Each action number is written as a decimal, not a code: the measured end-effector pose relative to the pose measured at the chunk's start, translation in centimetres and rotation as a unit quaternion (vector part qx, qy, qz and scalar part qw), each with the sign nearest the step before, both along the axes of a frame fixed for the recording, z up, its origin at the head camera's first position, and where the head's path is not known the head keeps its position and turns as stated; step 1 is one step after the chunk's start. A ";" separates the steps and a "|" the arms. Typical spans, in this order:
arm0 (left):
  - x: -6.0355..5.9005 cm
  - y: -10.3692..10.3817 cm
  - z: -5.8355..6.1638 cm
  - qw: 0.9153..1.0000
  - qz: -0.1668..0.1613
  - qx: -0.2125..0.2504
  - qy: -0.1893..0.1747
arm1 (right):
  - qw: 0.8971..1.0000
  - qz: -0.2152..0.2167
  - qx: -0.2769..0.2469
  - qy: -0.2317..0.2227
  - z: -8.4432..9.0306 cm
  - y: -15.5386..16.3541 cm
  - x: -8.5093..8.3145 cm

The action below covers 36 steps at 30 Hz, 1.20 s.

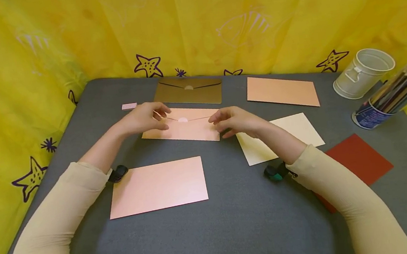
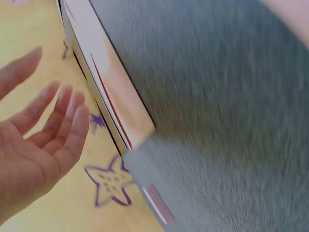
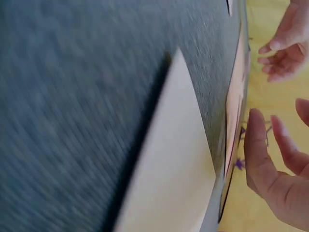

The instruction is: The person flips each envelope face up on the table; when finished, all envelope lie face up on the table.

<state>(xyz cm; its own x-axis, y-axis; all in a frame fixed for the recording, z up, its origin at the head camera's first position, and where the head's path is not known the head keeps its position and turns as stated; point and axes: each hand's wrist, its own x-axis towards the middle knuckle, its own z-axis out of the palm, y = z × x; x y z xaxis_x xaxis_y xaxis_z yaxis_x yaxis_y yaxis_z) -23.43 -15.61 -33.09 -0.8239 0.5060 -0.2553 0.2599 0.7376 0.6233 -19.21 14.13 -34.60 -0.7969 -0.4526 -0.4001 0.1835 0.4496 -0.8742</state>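
Observation:
A pale pink envelope (image 1: 185, 131) lies flap side up, with a round light seal (image 1: 183, 120) at the tip of its flap. My left hand (image 1: 147, 116) is over its left end, fingers loosely bent and holding nothing. Over the right end is my right hand (image 1: 236, 121), its fingers likewise relaxed around nothing. Both wrist views show a gap between the hands and the tabletop. Just behind lies a gold-brown envelope (image 1: 193, 96), also with a round seal on its flap. A small pink block (image 1: 129, 106) rests beyond my left hand.
Another pink envelope (image 1: 161, 188) lies in front, partly near my left wrist. At right are a peach envelope (image 1: 281, 91), a cream envelope (image 1: 300, 129) and a red envelope (image 1: 360, 160), partly under my right sleeve. A white can (image 1: 360, 76) and a blue pencil tin (image 1: 370, 117) stand far right.

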 end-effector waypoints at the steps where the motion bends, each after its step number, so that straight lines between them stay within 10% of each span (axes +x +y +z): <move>1: 0.4 0.4 -0.1 1.000 -0.017 -0.001 -0.005 | 1.000 0.010 0.005 0.004 -0.1 -0.1 0.2; 14: 4.5 3.9 -0.8 0.983 -0.175 -0.038 -0.041 | 0.993 0.107 0.047 0.022 -0.9 -2.5 2.7; 36: 6.3 5.5 -2.0 0.978 -0.169 -0.123 -0.004 | 0.960 0.191 0.140 0.150 -1.5 -3.7 4.0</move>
<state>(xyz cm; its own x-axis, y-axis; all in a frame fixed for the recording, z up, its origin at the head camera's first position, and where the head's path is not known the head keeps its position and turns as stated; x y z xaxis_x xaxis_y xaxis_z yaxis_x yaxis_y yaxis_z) -17.15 -10.10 -35.07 -0.6181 0.6716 -0.4084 0.5103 0.7381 0.4414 -15.24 10.40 -36.14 -0.6929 -0.6427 -0.3268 -0.2828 0.6592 -0.6967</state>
